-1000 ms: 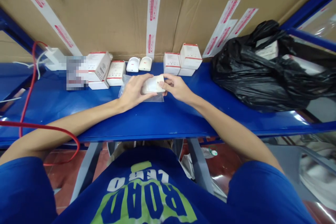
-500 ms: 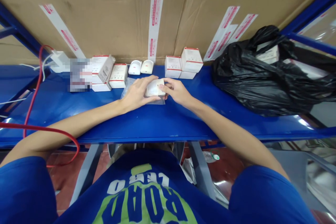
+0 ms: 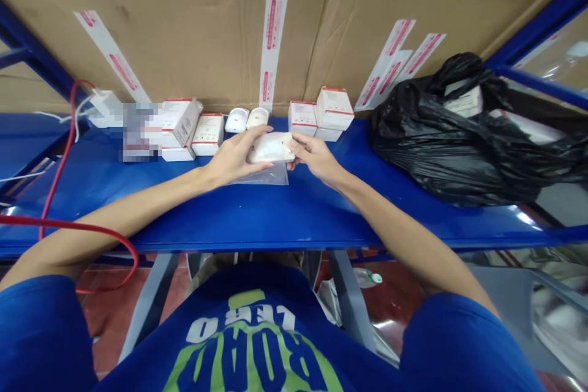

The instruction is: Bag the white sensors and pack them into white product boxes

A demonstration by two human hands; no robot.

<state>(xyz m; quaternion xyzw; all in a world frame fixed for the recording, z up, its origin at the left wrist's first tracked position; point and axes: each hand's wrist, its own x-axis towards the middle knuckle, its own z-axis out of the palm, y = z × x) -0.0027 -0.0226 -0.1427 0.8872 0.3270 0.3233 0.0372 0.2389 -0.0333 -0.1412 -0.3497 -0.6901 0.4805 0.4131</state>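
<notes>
Between my two hands, a little above the blue shelf, is a white plastic motion sensor [image 3: 272,148]. My left hand [image 3: 232,158] curls round its left end, thumb along the near edge and fingers along the far edge. My right hand [image 3: 316,156] pinches the right end, its thumb on top and fingertips underneath. A clear plastic bag [image 3: 264,175] lies on the shelf below the sensor, partly hidden by my left hand. Just behind stand two similar sensors, a white one [image 3: 237,120] and a cream one [image 3: 258,117], side by side.
Small white cartons [image 3: 208,135] stand at the left, and more cartons [image 3: 335,106] are stacked at the right. A black plastic bag [image 3: 441,141] with boxes inside fills the right side. A red cable [image 3: 59,171] loops at the left. Cardboard [image 3: 206,30] backs the blue shelf [image 3: 257,220].
The sensor has been raised off the plastic bag and tilted slightly, so more of its length shows. Both hands have moved with it, and the right hand has shifted a little to the right.
</notes>
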